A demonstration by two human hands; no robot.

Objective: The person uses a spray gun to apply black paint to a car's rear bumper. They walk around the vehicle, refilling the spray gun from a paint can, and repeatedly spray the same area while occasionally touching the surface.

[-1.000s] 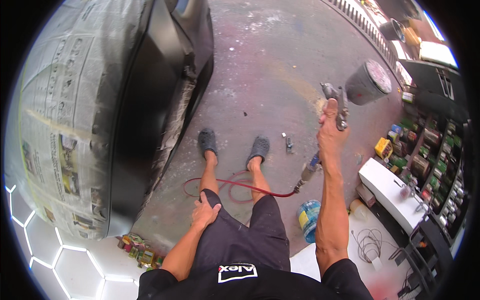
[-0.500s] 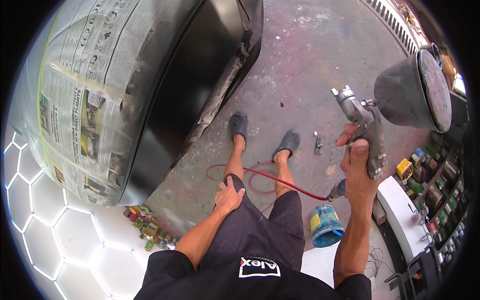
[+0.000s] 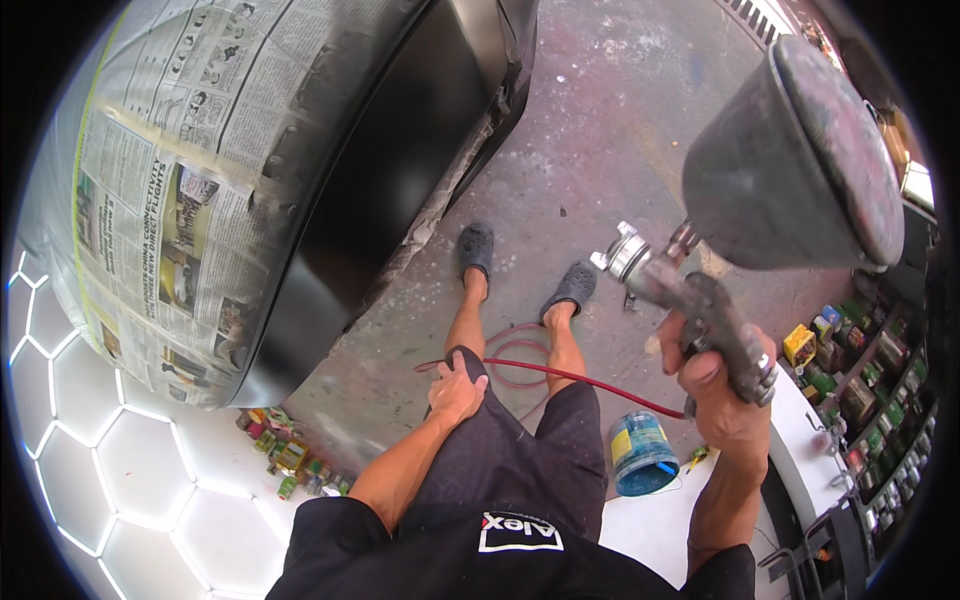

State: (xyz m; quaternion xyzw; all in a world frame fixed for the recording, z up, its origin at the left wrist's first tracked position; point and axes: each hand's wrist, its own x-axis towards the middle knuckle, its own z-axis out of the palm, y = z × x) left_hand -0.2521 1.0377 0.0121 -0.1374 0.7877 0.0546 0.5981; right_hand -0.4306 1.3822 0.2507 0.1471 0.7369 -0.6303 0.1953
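My right hand (image 3: 722,385) is wrapped round the handle of a metal spray gun (image 3: 655,280), raised at the right. A large grey paint cup (image 3: 790,165) with a stained lid tops the gun. Its nozzle points left, toward a glossy black car panel (image 3: 375,160), well apart from it. A red air hose (image 3: 580,377) runs from the floor toward my right hand; where it joins the gun is hidden. My left hand (image 3: 458,388) rests on my left thigh, over the dark shorts, with its fingers apart and nothing in it.
Newspaper masking (image 3: 190,220) and clear plastic cover the car body at the left. A blue-stained bucket (image 3: 642,452) stands on the floor by my right leg. Cans and bottles (image 3: 860,375) crowd the right side; more cans (image 3: 290,455) stand at the lower left.
My right hand has brought the spray gun leftward and closer to me, so it looks larger. The nozzle has shifted left and lower in view. My left hand stays on my thigh.
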